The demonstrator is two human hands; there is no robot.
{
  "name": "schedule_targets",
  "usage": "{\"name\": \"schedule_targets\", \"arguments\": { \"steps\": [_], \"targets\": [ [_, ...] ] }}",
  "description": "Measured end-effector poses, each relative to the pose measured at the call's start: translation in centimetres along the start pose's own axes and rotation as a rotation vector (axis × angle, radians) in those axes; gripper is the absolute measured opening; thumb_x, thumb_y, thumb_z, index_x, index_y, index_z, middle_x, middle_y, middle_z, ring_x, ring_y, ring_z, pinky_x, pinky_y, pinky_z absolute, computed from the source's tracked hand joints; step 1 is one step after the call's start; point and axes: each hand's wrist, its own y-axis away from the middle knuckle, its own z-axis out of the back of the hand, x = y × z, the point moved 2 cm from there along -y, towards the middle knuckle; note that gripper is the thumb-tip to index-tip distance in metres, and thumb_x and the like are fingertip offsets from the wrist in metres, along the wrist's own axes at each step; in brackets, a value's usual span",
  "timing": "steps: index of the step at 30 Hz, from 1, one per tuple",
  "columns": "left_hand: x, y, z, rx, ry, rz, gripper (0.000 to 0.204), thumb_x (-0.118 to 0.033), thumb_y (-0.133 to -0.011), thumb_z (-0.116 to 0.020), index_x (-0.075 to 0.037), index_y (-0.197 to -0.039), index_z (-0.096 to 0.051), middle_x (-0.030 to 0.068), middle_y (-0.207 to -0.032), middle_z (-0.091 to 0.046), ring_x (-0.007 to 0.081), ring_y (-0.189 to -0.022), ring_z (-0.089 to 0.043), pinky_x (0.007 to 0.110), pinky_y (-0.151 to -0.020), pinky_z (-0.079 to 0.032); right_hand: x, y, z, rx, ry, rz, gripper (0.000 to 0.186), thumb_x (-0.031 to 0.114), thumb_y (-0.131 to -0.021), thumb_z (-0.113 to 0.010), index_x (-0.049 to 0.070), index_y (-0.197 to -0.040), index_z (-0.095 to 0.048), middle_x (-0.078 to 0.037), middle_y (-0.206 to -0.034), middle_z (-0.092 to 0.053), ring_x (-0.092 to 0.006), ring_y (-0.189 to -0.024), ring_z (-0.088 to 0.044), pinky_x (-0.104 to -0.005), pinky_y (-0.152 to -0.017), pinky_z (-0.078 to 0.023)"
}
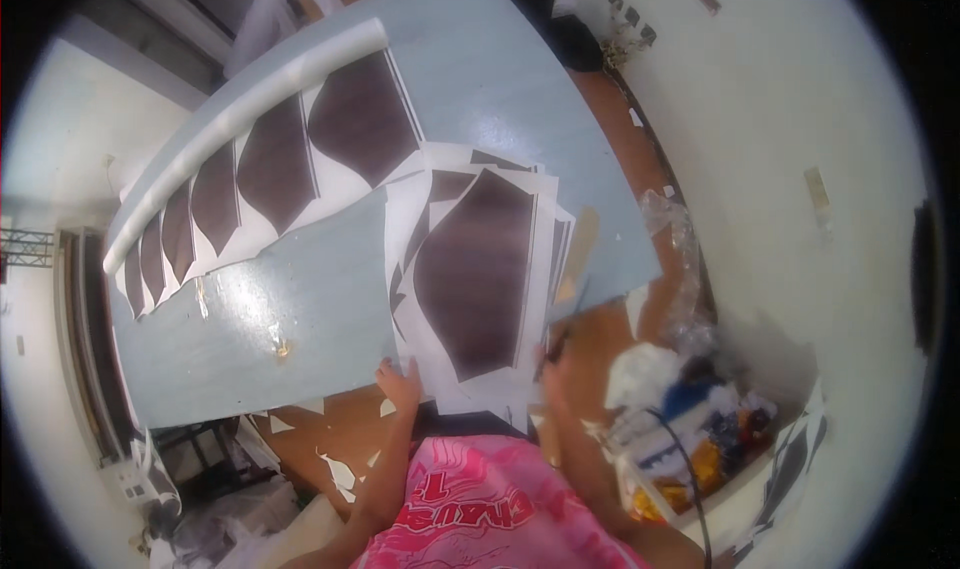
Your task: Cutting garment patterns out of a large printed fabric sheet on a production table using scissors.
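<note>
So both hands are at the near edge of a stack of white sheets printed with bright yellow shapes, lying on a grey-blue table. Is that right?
Not quite: in the head view the shapes on the stack of sheets are dark brown, not bright yellow. The rest holds: the left hand and right hand are at its near edge, on the grey-blue table.

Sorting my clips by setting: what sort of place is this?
Probably a craft or print-cutting workshop: a stack of printed sheets on a grey worktable, a long printed roll, paper offcuts on the floor.

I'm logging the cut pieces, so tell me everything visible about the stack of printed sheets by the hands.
The stack of printed sheets lies flat on the grey-blue table, fanned unevenly. The top white sheet bears one large dark brown, pointed panel shape. It looks like thin paper. The left hand rests on its lower left edge; the right hand meets its lower right edge.
</note>
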Motion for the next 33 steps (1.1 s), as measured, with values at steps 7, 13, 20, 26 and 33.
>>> {"name": "schedule_targets", "arguments": {
  "steps": [7,13,20,26,33],
  "targets": [
    [-0.5,-1.0,0.7,0.222,0.033,0.296,0.068,-0.048,-0.082,-0.075,0.005,-0.120,-0.055,0.0252,-0.113,-0.056,0.0458,-0.107,-0.054,0.053,-0.089,-0.045,4.9,2.6,-3.7,0.085,0.055,0.033,0.039,0.021,-0.077,-0.086,0.004,-0.086,-0.052,0.002,-0.075,-0.049,-0.0112,-0.070,-0.047,-0.0290,-0.062,-0.041],
    [2.5,0.3,1.2,0.017,-0.273,0.069,0.063,-0.050,-0.084,-0.072,0.003,-0.115,-0.057,0.0312,-0.113,-0.058,0.0422,-0.108,-0.056,0.049,-0.088,-0.047,6.7,2.5,-3.8,0.128,-0.100,0.073,0.030,0.011,-0.079,-0.082,0.002,-0.093,-0.057,0.003,-0.074,-0.053,-0.0112,-0.067,-0.049,-0.0279,-0.063,-0.043],
    [3.0,4.3,-1.8,0.256,0.276,0.421,0.054,-0.043,-0.091,-0.066,0.002,-0.120,-0.057,0.0213,-0.096,-0.067,0.0353,-0.089,-0.064,0.043,-0.079,-0.050,8.8,-1.6,-1.3,0.175,0.004,0.069,0.029,0.010,-0.079,-0.081,0.000,-0.094,-0.058,0.002,-0.078,-0.057,-0.0097,-0.070,-0.051,-0.0267,-0.065,-0.044],
    [1.4,3.3,-7.8,0.672,0.637,0.403,0.042,-0.021,-0.091,-0.066,0.003,-0.124,-0.056,0.0151,-0.110,-0.066,0.0275,-0.095,-0.062,0.040,-0.082,-0.049,9.6,-9.6,1.0,0.207,0.199,0.096,0.030,0.009,-0.077,-0.082,-0.002,-0.094,-0.059,0.001,-0.079,-0.058,-0.0105,-0.069,-0.052,-0.0271,-0.063,-0.044],
    [-4.9,2.9,-17.3,0.723,0.802,0.080,0.041,0.001,-0.095,-0.052,0.000,-0.135,-0.047,0.0110,-0.110,-0.068,0.0194,-0.090,-0.068,0.031,-0.072,-0.056,12.2,-18.4,4.8,0.130,0.522,0.287,0.027,0.007,-0.075,-0.081,-0.001,-0.085,-0.057,-0.002,-0.073,-0.056,-0.0138,-0.068,-0.050,-0.0308,-0.064,-0.044]
  ]
}}
